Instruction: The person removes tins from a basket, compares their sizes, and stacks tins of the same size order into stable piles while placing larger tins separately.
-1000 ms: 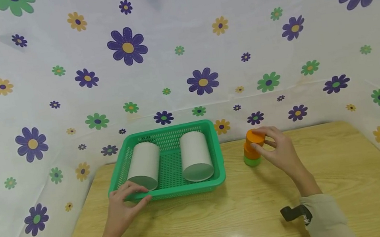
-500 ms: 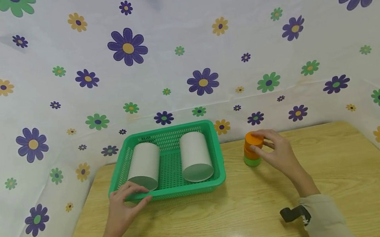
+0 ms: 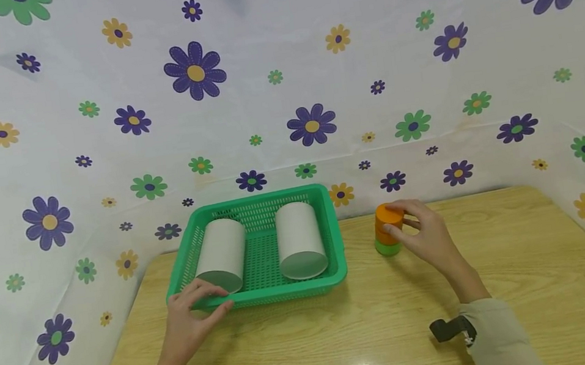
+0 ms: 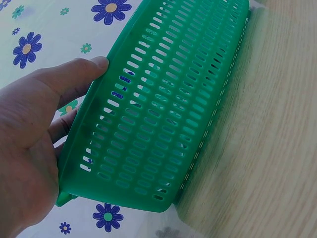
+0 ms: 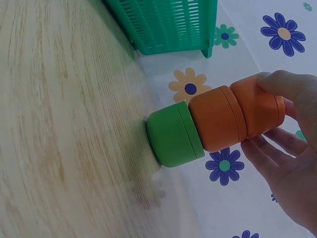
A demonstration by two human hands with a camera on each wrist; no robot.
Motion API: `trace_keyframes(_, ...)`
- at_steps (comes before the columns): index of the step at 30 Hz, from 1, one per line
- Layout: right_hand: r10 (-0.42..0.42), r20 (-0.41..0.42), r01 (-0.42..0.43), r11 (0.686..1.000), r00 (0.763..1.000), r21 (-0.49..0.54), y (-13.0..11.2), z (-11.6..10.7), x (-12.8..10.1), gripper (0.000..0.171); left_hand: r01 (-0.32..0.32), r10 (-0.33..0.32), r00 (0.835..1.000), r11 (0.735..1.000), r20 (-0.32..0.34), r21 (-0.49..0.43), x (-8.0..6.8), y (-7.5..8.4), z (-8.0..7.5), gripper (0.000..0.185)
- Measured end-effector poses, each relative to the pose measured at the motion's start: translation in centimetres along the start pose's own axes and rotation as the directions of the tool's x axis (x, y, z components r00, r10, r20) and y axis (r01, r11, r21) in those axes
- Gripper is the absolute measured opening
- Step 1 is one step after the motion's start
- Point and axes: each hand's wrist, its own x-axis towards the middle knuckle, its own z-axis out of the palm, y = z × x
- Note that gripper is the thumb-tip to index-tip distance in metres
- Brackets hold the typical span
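Three small round lidded jars stand in a stack on the wooden table. The green jar (image 5: 174, 135) is lowest, an orange jar (image 5: 217, 119) sits on it, and a second orange jar (image 5: 257, 105) is on top, a little askew in the right wrist view. My right hand (image 3: 432, 239) holds that top jar between thumb and fingers. At the left, my left hand (image 3: 190, 316) grips the near rim of a green plastic basket (image 3: 285, 293). In the left wrist view the thumb (image 4: 99, 63) touches the rim, with the other fingers partly hidden behind it.
Two white cylinders, one at the left (image 3: 222, 250) and one at the right (image 3: 300, 237), lie inside the basket. Flower-printed white cloth (image 3: 260, 106) rises behind the table (image 3: 315, 352). A black strap (image 3: 450, 329) hangs at my right sleeve.
My right hand has come slightly down and left with the top orange jar, which now lines up more closely with the jars below. The left hand and basket have stayed put.
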Motion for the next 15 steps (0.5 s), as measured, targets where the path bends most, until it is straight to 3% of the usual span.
trace_keyframes(9,0.004,0.001,-0.004,1.000,1.000,-0.006,0.11,0.07,0.02,0.041,0.009,-0.009,1.000,1.000,-0.002,0.007,-0.05,-0.14,-0.03,0.032)
trace_keyframes(15,-0.021,-0.016,0.020,0.999,1.000,-0.037,-0.55,-0.29,0.06,0.039,0.023,-0.023,1.000,1.000,0.006,0.014,-0.07,-0.22,-0.05,0.024)
